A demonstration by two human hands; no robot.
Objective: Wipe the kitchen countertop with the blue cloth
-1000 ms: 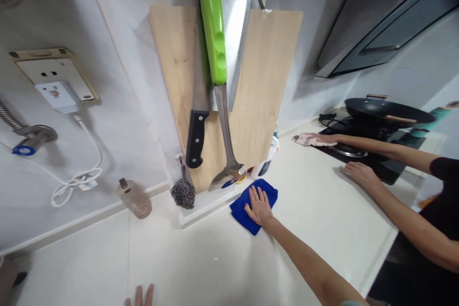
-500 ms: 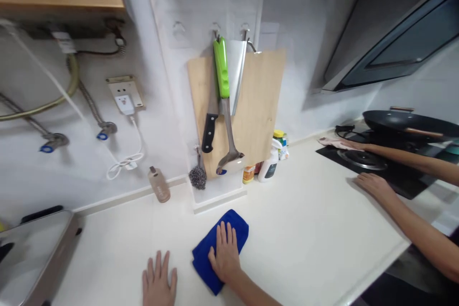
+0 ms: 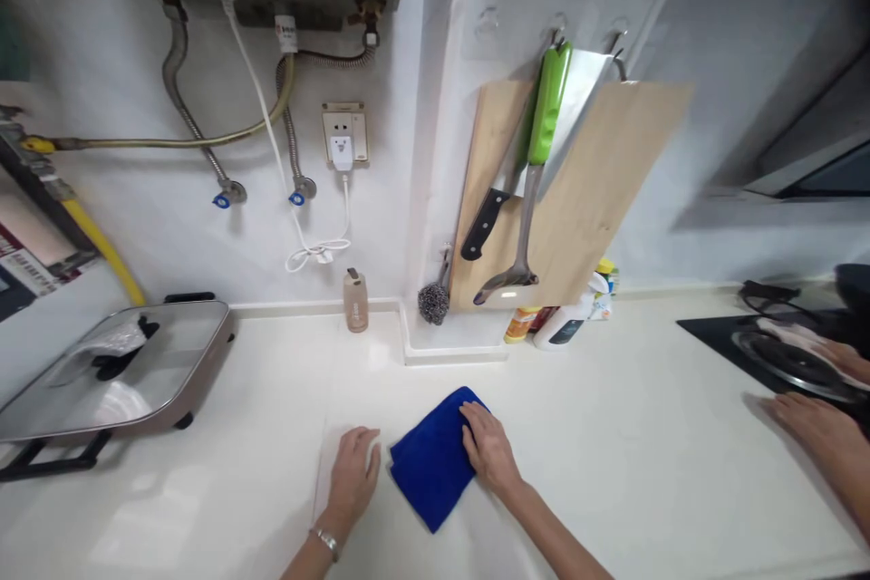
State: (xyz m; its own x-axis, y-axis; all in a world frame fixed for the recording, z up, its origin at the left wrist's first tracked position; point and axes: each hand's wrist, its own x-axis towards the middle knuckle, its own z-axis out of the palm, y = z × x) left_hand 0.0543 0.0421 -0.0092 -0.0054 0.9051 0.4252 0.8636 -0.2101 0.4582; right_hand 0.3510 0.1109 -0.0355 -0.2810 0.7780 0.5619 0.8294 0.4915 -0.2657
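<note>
A folded blue cloth (image 3: 435,462) lies on the white countertop in front of me. Curled over its right edge are the fingers of my right hand (image 3: 495,453), gripping the fabric there. My left hand (image 3: 353,478), with a bracelet at the wrist, is to the left of the cloth and apart from it. Its fingers are loosely bent and hold nothing; whether it touches the counter I cannot tell.
An electric pan (image 3: 129,372) with a glass lid stands at left. A small bottle (image 3: 354,301) is by the wall. A cutting board (image 3: 584,199), knives and a ladle (image 3: 525,236) hang behind. At right, another person's hands (image 3: 816,417) are at the cooktop (image 3: 720,331), one on a pale cloth.
My view has swung left. My right hand has shifted from flat on the cloth's middle to its right edge. My left hand has turned, its fingers now pointing toward the cloth.
</note>
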